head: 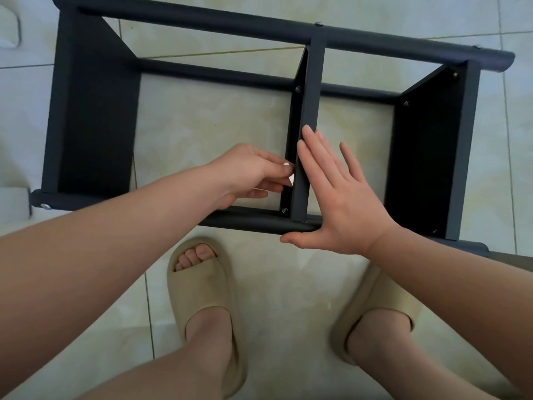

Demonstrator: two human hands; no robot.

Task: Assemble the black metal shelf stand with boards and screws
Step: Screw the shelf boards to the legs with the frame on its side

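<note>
The black metal shelf stand [202, 23] lies on its side on the tiled floor, with three black boards between its tubes: a left board [92, 111], a middle board [310, 105] and a right board [424, 157]. My right hand [331, 194] presses flat with straight fingers against the right face of the middle board, thumb along the near tube [251, 220]. My left hand [248, 174] reaches to the board's left face, its curled fingers pinching something small at the board; what it is stays hidden. A screw [284, 210] sits low on that board.
My two feet in beige slippers [202, 287] stand right in front of the stand. Screw heads show at the tube ends [45, 206]. White objects [11, 27] lie at the left edge of the floor.
</note>
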